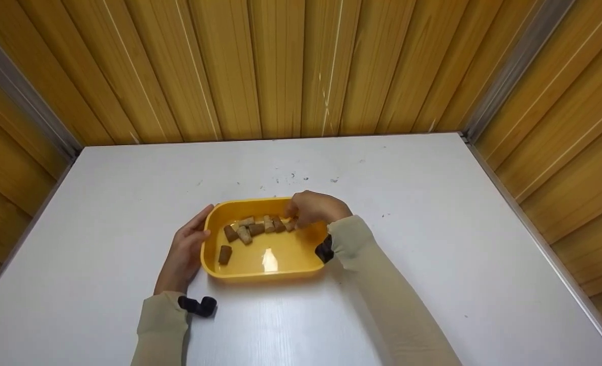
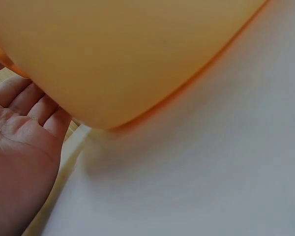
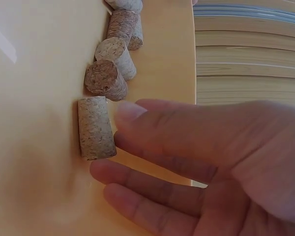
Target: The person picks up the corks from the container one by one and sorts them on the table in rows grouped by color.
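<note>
A yellow plastic tray (image 1: 280,276) with rounded corners sits on the white table. My left hand (image 1: 186,249) holds its left side, thumb at the rim and fingers along the outer wall; in the left wrist view that hand (image 2: 27,128) shows its palm beside the wall. Several cork stoppers, light and dark brown, lie in the tray, most in a row toward the far side. My right hand (image 1: 318,208) reaches in over the far right. In the right wrist view its thumb and loosely bent fingers (image 3: 137,196) are right beside a light cork (image 3: 96,129) at the row's end.
One dark cork (image 1: 225,254) lies apart, near the tray's left wall. The white table (image 1: 433,284) has small dark marks behind the tray. Wood-grain panels (image 1: 280,71) rise along the back and both sides.
</note>
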Demonstrator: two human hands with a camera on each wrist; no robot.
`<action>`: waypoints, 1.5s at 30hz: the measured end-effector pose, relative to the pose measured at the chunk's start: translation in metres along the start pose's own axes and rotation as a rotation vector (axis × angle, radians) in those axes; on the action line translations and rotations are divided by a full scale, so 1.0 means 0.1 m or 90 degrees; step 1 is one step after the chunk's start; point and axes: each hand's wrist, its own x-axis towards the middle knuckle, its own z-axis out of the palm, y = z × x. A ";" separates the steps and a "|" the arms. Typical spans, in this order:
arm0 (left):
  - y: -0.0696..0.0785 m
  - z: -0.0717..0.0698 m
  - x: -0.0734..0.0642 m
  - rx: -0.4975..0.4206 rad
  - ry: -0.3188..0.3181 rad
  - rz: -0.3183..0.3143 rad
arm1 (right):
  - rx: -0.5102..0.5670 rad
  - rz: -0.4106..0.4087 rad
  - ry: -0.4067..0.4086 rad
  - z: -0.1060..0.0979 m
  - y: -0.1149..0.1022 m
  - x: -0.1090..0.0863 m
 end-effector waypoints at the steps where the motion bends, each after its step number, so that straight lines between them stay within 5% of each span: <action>1: 0.00 0.00 0.00 0.004 0.000 0.000 | -0.004 0.000 0.000 0.00 0.00 0.00; 24: 0.00 -0.02 -0.04 0.016 0.006 -0.006 | -0.028 0.007 -0.048 0.04 0.01 0.06; 45: 0.00 0.01 -0.02 0.007 0.006 0.002 | -0.060 0.005 -0.031 0.06 -0.01 0.08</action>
